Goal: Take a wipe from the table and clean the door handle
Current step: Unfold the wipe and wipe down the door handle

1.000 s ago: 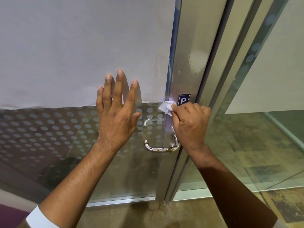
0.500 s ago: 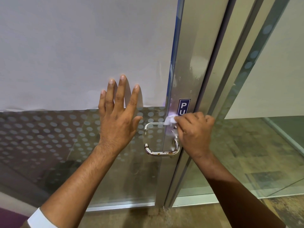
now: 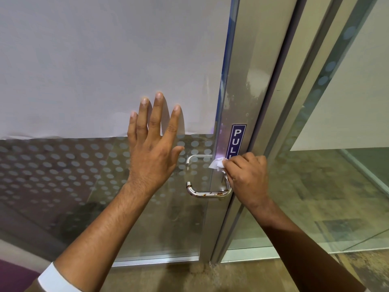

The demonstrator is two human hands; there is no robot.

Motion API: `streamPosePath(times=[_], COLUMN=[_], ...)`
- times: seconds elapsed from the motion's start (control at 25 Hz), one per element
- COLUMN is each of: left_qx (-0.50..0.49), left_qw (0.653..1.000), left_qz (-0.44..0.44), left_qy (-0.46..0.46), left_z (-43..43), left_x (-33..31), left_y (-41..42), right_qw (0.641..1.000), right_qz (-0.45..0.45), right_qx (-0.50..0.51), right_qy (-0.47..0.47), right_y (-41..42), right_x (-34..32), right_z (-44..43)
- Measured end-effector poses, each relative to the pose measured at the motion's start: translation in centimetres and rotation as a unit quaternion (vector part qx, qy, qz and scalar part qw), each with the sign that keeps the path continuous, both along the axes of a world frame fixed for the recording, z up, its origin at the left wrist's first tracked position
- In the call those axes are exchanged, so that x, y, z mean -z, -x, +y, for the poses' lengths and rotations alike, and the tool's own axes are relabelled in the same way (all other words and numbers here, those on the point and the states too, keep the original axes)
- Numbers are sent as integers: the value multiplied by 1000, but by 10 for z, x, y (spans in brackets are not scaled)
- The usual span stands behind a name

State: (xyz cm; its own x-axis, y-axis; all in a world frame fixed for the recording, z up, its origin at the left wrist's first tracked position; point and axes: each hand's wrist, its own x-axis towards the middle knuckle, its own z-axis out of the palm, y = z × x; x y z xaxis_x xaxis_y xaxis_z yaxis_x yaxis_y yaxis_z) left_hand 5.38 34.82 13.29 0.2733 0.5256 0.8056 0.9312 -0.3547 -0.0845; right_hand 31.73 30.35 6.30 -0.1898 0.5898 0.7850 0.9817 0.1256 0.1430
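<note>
The white wipe (image 3: 216, 164) is already off the table and at the door, bunched in the right hand (image 3: 247, 178), whose fingers are curled together and pinched on it; only a crumpled corner shows, sticking out to the left of the fingertips. It sits at the upper end of the steel door handle (image 3: 207, 193), just below the blue PULL sticker (image 3: 236, 140) on the metal door stile (image 3: 244, 85). So the fetching is done and the wiping looks under way — but not finished, judging by the brown spots along the handle's lower bar, below and left of the right fingers. The left hand (image 3: 152, 157) lies flat on the glass door (image 3: 73, 182), fingers spread apart and holding nothing, just left of the handle. No container is in view — nothing to report there.
</note>
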Motion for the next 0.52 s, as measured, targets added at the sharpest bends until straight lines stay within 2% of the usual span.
streamPosePath(times=[0.36, 0.52], left_qx=[3, 6], left_qw=[1000, 1000], left_qz=[0, 3], left_qy=[-5, -2], left_z=[4, 4], left_x=[3, 3], left_y=[0, 1], right_qw=[1000, 999], right_qz=[5, 45], right_qx=[1, 3], right_qy=[-10, -10], right_y=[8, 21], right_x=[22, 15], right_z=[9, 9])
